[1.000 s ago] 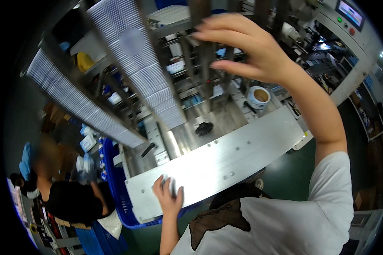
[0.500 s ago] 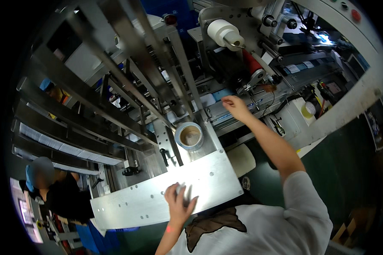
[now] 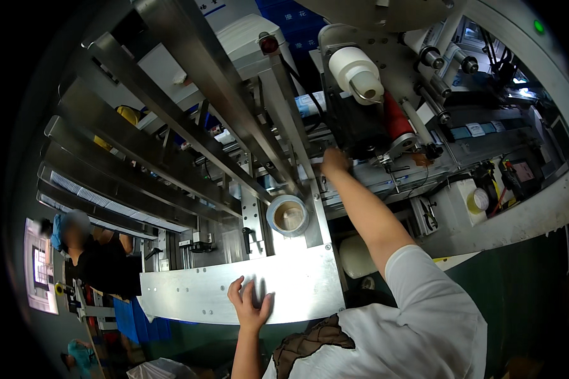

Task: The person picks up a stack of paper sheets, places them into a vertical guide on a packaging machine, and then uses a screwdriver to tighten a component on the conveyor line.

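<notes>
My left hand (image 3: 251,306) rests on the bare metal plate (image 3: 297,278) at the machine's front edge, its fingers apart and holding nothing. Stretched forward, my right hand (image 3: 334,163) is at the conveyor track (image 3: 360,182), beside the upright metal post and below the black motor housing (image 3: 360,129). Its fingers point away from me and are mostly hidden by the back of the hand, so I cannot see anything in them. Between my two hands, a roll of tape (image 3: 287,215) lies flat on the machine bed.
Tall metal guide rails (image 3: 196,136) rise on the left. A white roll (image 3: 354,69) and a red roller (image 3: 396,117) sit above the track. Another person (image 3: 104,262) is at the far left. A yellow tape roll (image 3: 477,201) lies at right, near the machine frame.
My right hand has reached farther in, toward the post and the track. My left hand stays on the plate with fingers apart. The whole view has shifted.
</notes>
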The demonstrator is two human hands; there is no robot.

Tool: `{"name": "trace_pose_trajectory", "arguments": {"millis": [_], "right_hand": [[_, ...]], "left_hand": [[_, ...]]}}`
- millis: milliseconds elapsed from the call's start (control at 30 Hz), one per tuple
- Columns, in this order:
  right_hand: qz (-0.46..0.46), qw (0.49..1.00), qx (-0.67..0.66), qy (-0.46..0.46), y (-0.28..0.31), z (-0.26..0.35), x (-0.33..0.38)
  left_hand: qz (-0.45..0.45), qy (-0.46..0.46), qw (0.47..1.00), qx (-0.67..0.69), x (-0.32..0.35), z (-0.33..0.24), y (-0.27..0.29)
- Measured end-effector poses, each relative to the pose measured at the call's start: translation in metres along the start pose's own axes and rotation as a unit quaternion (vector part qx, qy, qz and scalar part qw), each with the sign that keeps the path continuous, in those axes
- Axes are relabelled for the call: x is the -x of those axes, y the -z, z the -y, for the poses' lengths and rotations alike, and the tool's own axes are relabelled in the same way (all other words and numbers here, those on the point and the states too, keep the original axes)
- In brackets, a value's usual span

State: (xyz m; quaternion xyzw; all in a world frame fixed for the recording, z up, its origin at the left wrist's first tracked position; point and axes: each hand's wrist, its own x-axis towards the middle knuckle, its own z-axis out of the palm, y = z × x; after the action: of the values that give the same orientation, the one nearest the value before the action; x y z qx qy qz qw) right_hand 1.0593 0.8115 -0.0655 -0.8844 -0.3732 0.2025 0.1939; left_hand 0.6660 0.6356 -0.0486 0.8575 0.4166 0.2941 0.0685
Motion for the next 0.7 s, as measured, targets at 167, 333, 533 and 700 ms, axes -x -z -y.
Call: {"name": "trace_pose_trajectory", "arguments": {"millis": [167,333,533,700], "right_hand": [[-0.051,0.962,-0.268,-0.009,-0.007,-0.038,-0.024],[-0.236,0.742,-0.623,0.082,-0.034,-0.07,0.089],[0.011,0.799,-0.596,0.08,-0.027,-0.125,0.247],[0.189,0.729,-0.647,0.115,-0.014,-0.096,0.295]], "left_hand": [[-0.004,-0.02,1.0,0.018,-0.005,0.0,0.0],[0.008,-0.024,0.999,0.032,0.0,0.005,0.002],[0.033,-0.079,0.994,0.069,-0.013,-0.001,-0.001],[0.145,0.152,0.876,0.433,-0.027,-0.05,-0.02]]}}
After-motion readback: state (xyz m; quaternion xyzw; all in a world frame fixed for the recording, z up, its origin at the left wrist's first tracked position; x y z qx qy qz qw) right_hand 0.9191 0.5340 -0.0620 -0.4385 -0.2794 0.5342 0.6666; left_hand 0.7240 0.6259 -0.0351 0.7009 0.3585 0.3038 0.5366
